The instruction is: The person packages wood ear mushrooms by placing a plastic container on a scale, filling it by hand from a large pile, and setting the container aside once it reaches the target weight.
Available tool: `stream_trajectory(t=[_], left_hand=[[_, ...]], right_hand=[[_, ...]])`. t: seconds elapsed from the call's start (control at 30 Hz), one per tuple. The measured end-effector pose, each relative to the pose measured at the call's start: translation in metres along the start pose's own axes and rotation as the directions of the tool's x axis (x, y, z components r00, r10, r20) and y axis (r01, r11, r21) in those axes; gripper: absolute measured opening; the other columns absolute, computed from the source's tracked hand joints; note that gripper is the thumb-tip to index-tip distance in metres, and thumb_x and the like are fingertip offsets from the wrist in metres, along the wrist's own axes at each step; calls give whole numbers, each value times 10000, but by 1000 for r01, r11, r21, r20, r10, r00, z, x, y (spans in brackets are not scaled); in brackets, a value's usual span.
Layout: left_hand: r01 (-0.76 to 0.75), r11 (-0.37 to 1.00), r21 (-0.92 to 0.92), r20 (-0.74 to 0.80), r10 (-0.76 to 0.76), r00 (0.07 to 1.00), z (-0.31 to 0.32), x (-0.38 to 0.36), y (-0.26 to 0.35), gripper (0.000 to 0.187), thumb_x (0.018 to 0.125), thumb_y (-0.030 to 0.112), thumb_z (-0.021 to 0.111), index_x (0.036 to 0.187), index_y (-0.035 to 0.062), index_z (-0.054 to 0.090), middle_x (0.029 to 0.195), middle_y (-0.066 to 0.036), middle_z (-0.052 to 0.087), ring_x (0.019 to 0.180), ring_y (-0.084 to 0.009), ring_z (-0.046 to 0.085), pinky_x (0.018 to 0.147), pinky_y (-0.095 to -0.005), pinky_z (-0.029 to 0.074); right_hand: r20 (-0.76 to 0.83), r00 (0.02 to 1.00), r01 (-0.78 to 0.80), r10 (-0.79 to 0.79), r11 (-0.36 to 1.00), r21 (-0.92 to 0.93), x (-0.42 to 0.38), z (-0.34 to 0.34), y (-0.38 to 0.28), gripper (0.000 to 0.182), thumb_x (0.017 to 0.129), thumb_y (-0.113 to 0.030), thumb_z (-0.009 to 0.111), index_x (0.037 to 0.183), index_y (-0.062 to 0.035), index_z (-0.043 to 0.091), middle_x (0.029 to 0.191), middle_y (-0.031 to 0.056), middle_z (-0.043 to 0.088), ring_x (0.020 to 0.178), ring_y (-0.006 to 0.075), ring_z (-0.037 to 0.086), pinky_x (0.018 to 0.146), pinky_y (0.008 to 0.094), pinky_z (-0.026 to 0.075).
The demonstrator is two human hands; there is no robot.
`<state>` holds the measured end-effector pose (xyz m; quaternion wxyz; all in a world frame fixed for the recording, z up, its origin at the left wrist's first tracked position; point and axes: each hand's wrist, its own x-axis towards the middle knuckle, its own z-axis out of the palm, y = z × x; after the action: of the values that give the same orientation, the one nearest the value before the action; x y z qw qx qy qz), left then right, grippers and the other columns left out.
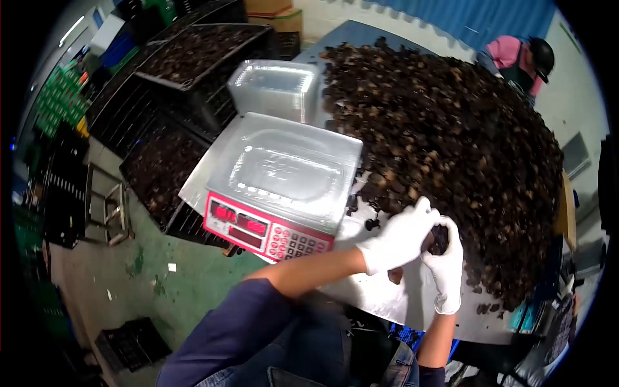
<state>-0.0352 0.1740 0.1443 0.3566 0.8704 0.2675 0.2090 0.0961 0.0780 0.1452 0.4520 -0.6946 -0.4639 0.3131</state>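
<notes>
Both hands wear white gloves and meet at the near edge of a large heap of dark brown, mushroom-like pieces on a metal table. My left hand has its fingers closed near a dark piece. My right hand curves its thumb and fingers around a dark piece. A small brown piece lies on the table below my left hand. Left of the hands stands a red-framed digital scale with a clear plastic tray on its plate.
Stacked clear containers stand behind the scale. Black crates of dark pieces are at the left, and another black crate sits on the green floor. A person in pink sleeves is beyond the heap.
</notes>
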Motion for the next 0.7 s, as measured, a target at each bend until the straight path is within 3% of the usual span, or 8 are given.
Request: stream_trajectory(t=[0.13,0.2,0.33,0.37,0.43,0.53,0.6,0.7], left_hand=[[-1,999,-51,-224,-11,975,-104,-51,-32,463,727,-23,669,1166,66,551,1134,-153,484,985,-338,610,835,-409,520],[-2,992,129,-306,41,951,-141,-79,-56,458,722,-21,666,1157,67,552,1130,-152,487,987,-347,606,853,-399,514],[260,945,196,-218,-216,952,-192,-118,-86,539,668,105,774,1164,90,564,1135,-142,504,1024,-340,598,887,-405,506],[282,934,219,-208,-237,949,-195,-124,-97,570,659,131,793,1179,96,562,1148,-141,504,1033,-339,597,890,-402,506],[356,893,275,-177,-317,932,-197,-132,-115,630,661,164,814,1233,109,555,1172,-144,506,1064,-340,591,903,-399,506],[408,879,249,-178,-372,911,-206,-142,-119,899,655,186,834,1455,98,433,1337,-192,470,1195,-359,547,982,-391,480],[405,872,276,-175,-368,913,-214,-149,-117,999,646,199,849,1510,86,361,1439,-212,414,1286,-363,492,1037,-384,448],[463,822,333,-231,-404,885,-221,-154,-116,1056,631,224,879,1521,88,327,1528,-206,346,1354,-362,435,1084,-387,423]], right_hand=[[179,961,223,-210,973,-55,31,74,-79,572,699,74,664,1242,-69,555,1207,105,587,1134,223,617,954,299,496],[268,936,213,-227,974,83,42,119,-104,592,670,100,632,1231,-73,551,1133,40,598,1045,125,583,901,258,481],[442,848,385,-293,914,-132,64,179,-121,648,648,-27,749,1264,-91,555,1204,151,623,1134,287,622,984,344,475],[493,847,352,-198,905,-240,68,188,-123,711,636,-134,805,1301,-119,552,1220,165,625,1143,332,614,976,371,483],[524,830,432,-190,815,-388,74,197,-113,836,613,-233,849,1378,-163,519,1221,156,629,1083,325,644,928,363,506],[472,856,434,-211,790,-433,69,176,-114,895,608,-233,870,1420,-163,500,1208,161,628,1007,298,674,871,345,531],[345,888,380,-304,908,-178,71,145,-93,768,664,-53,834,1380,-116,564,1155,89,639,754,183,604,763,265,513],[44,980,199,-196,922,-332,90,94,-58,679,744,-234,800,1362,-109,548,1222,129,623,1023,268,645,845,349,514]])
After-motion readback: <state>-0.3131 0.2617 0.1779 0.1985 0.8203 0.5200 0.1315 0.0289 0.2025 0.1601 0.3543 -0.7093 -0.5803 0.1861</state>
